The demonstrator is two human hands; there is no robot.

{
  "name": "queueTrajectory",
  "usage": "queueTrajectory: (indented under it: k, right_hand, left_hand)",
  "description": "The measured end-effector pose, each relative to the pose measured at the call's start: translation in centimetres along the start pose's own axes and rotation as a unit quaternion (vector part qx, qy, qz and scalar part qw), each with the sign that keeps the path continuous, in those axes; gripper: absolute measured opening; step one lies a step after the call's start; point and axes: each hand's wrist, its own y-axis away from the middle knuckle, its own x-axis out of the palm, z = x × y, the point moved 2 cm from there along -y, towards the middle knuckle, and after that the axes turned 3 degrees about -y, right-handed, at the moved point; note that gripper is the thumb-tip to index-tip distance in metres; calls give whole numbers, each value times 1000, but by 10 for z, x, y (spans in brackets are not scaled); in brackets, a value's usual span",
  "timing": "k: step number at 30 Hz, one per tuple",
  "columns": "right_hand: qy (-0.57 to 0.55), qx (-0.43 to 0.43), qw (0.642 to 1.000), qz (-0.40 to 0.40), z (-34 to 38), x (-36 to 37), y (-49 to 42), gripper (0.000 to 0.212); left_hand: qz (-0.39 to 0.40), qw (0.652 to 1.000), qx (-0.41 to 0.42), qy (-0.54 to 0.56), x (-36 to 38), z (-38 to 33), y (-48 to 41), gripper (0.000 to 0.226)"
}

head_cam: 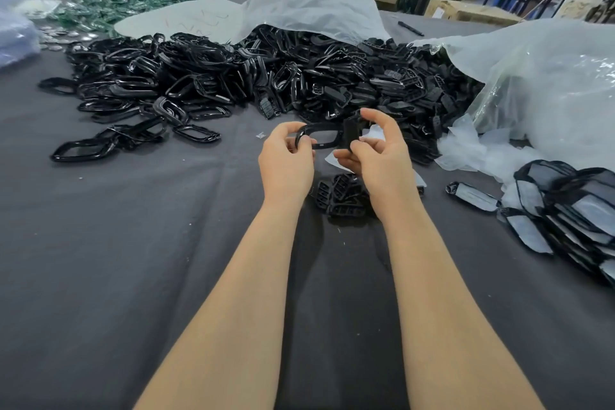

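Between my hands, just above the grey cloth [166, 243], sits the glossy black frame [327, 144]. My left hand [288, 160] pinches its rounded end, and my right hand [379, 150] curls round a black insert [352, 133] at the other end. Pressed in crooked, the insert could jam (or spring the frame from my pinch). The frame's long axis runs left to right, its opening facing me.

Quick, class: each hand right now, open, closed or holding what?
Left hand: holds the left end of a black frame.
Right hand: pinches a black piece at the frame's right end.
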Motion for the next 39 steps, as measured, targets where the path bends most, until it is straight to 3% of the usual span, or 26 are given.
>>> queueTrajectory:
  k: [3, 8, 12, 16, 26, 29, 32, 36, 39]
  right_hand:
    - [12, -2, 1000, 11, 1, -1, 0, 43]
    - [67, -7, 998, -23, -3, -5, -1, 22]
    - [39, -35, 996, -76, -3, -3, -1, 17]
    - [13, -48, 996, -68, -5, 2, 0, 17]
    - [160, -108, 975, -112, -6, 2, 0, 3]
    - [154, -85, 979, -101, -6, -1, -2, 9]
    - [63, -19, 995, -68, -6, -4, -4, 20]
    - [15, 12, 999, -34, -4, -3, -4, 7]
    - [31, 7, 999, -30, -5, -5, -3, 16]
  left_hand:
    - [6, 1000, 4, -6, 0, 1, -1, 19]
    - [18, 999, 14, -25, 3, 1, 1, 19]
    - [24, 999, 25, -41, 3, -1, 3, 19]
    - [36, 999, 27, -28, 3, -2, 5, 21]
    - [81, 996, 47, 3, 6, -5, 6, 12]
    - [93, 994, 51, 1, 5, -5, 5, 18]
    - [94, 994, 47, 21, 4, -7, 4, 22]
    - [93, 994, 38, 33, 4, -5, 4, 13]
    - [82, 996, 38, 6, 4, -4, 4, 11]
